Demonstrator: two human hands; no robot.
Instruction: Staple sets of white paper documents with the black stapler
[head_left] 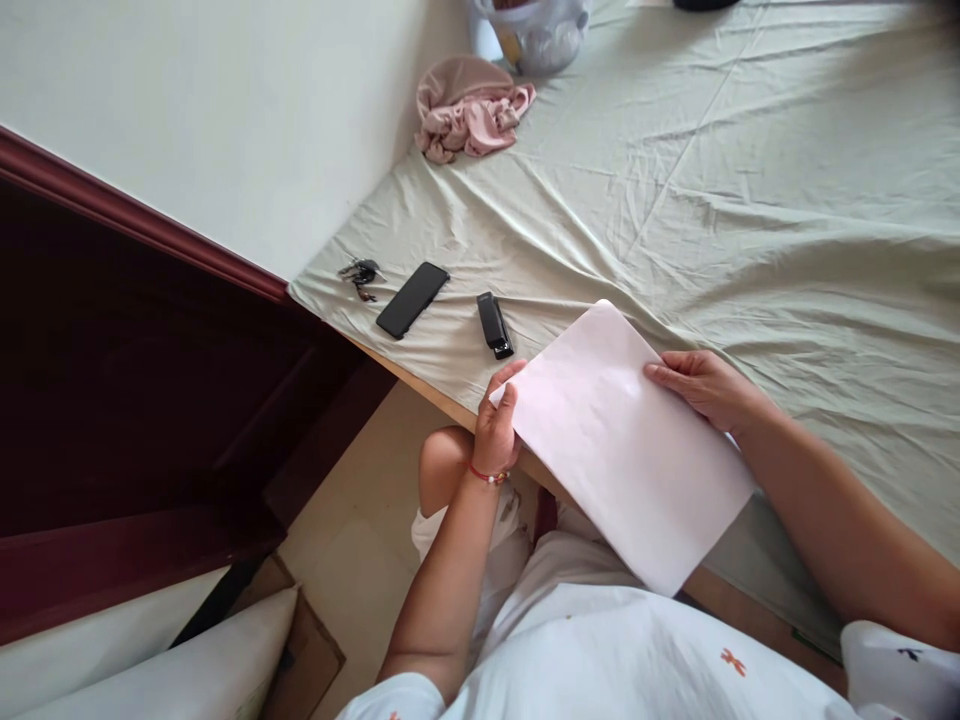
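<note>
I hold a white sheet of paper (626,445) over the near edge of a bed covered in a pale green sheet (750,200). My left hand (496,425) grips the paper's left corner, thumb on top. My right hand (705,385) grips its right edge, fingers curled over the top. The paper tilts from the bed surface down toward my lap. A black stapler (494,325) lies on the bed just beyond my left hand.
A black phone (412,299) and a bunch of keys (360,273) lie near the bed's corner. A crumpled pink cloth (469,110) and a plastic bag (536,30) sit at the far edge by the white wall. Dark red wooden furniture (150,400) stands to the left.
</note>
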